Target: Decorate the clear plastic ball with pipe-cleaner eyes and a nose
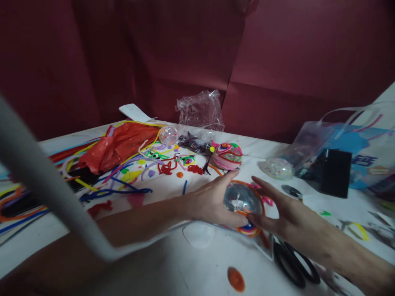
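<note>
Between my two hands rests a clear plastic ball [239, 198], trimmed with orange and red pipe cleaner and a blue-centred coil at its lower side. My left hand [212, 201] cups it from the left, thumb and fingers curved around it. From the right, my right hand [279, 207] grips it too, its thumb at the coil and a finger along the top edge. Just behind stands another ball [227, 156], wrapped in pink and green pipe cleaner. Black-handled scissors [296, 263] lie below my right wrist, their blades partly hidden.
Loose pipe cleaners [114, 189] and a red plastic bag [120, 144] spread over the left. Farther back are a clear ball [168, 135] and a crumpled clear bag [202, 113]. A black box [335, 172] stands at right. A blurred pale bar [55, 181] crosses the left foreground.
</note>
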`<state>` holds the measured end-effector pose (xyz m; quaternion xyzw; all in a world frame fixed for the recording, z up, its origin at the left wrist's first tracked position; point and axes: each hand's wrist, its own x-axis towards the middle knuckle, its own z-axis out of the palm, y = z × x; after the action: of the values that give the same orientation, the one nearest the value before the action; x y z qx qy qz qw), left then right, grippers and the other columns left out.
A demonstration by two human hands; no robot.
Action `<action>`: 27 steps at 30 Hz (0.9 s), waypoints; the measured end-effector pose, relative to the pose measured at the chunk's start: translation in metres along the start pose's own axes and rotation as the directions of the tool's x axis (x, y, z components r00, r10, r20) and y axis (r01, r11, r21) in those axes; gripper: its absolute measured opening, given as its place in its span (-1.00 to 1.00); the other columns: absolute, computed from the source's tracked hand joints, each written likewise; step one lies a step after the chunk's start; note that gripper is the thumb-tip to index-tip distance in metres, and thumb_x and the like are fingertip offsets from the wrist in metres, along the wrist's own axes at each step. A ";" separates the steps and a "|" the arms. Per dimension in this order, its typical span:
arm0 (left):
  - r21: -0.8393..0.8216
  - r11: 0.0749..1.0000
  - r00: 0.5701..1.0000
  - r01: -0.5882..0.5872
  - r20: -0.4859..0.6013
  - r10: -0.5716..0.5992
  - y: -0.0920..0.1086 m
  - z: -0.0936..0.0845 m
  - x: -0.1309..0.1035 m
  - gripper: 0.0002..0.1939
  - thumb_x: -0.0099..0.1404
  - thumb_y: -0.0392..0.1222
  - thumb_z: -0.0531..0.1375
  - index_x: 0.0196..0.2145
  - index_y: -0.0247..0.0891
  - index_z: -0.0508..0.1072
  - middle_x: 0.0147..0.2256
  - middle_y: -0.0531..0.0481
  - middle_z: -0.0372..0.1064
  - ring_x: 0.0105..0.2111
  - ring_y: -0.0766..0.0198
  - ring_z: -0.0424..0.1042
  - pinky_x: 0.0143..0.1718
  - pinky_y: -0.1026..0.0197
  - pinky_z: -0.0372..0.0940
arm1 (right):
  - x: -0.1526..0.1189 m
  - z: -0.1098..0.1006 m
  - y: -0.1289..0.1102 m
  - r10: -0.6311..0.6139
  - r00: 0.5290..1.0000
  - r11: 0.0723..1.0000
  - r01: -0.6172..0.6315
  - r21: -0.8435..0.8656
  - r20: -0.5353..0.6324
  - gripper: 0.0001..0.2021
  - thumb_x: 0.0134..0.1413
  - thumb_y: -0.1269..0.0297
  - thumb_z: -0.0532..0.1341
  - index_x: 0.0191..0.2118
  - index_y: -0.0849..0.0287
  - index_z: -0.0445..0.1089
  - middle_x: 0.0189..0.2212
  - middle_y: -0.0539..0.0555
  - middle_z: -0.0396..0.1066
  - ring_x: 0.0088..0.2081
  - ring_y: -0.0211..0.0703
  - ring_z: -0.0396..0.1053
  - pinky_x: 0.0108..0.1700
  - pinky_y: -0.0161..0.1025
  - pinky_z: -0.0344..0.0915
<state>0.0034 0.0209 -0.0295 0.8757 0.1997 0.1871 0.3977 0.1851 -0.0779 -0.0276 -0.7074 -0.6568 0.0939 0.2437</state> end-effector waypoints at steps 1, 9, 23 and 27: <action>0.004 1.000 1.000 -0.002 0.001 0.002 0.000 -0.001 0.000 0.07 -0.10 0.05 0.28 0.25 -0.33 -0.16 0.21 -0.30 -0.04 0.15 -0.09 0.08 0.10 -0.06 0.08 | 0.001 -0.001 0.000 0.009 1.000 1.000 -0.009 0.025 0.011 -0.25 -0.06 0.08 0.19 0.25 0.26 0.02 -0.12 0.19 0.40 -0.06 0.21 0.31 -0.15 -0.05 0.35; 0.015 0.999 0.998 0.043 0.035 -0.043 -0.002 -0.007 0.003 0.20 -0.20 0.22 0.32 0.25 -0.22 -0.20 0.23 -0.30 -0.09 0.19 -0.18 -0.03 0.11 -0.17 0.02 | 0.008 -0.008 0.011 -0.001 0.987 0.972 -0.036 0.231 0.159 -0.22 -0.02 0.00 0.17 0.26 0.27 -0.06 0.01 0.19 0.28 0.05 0.14 0.20 -0.04 -0.08 0.31; -0.224 0.973 0.985 0.057 -0.147 -0.092 -0.020 -0.004 0.006 -0.34 0.15 0.25 0.06 0.10 -0.18 0.19 -0.06 -0.14 0.38 -0.05 0.00 0.35 -0.05 0.01 0.23 | 0.019 -0.008 0.014 0.108 0.975 0.837 -0.194 0.512 0.194 -0.14 -0.19 0.03 0.27 0.20 0.36 -0.01 -0.03 0.31 0.30 -0.17 0.10 0.39 -0.19 -0.16 0.41; -0.130 0.983 0.979 0.132 -0.140 -0.150 -0.016 -0.003 0.005 -0.24 0.10 0.30 0.07 0.13 -0.21 0.12 -0.02 -0.21 0.33 -0.01 -0.07 0.30 -0.02 -0.08 0.18 | 0.022 -0.007 0.006 0.110 0.973 0.854 -0.197 0.481 0.203 -0.14 -0.17 0.00 0.24 0.21 0.36 -0.03 -0.02 0.30 0.29 -0.13 0.11 0.37 -0.17 -0.15 0.39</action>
<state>0.0030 0.0348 -0.0391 0.8174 0.2790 0.2351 0.4458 0.1966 -0.0581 -0.0203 -0.6605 -0.5696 0.3385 0.3531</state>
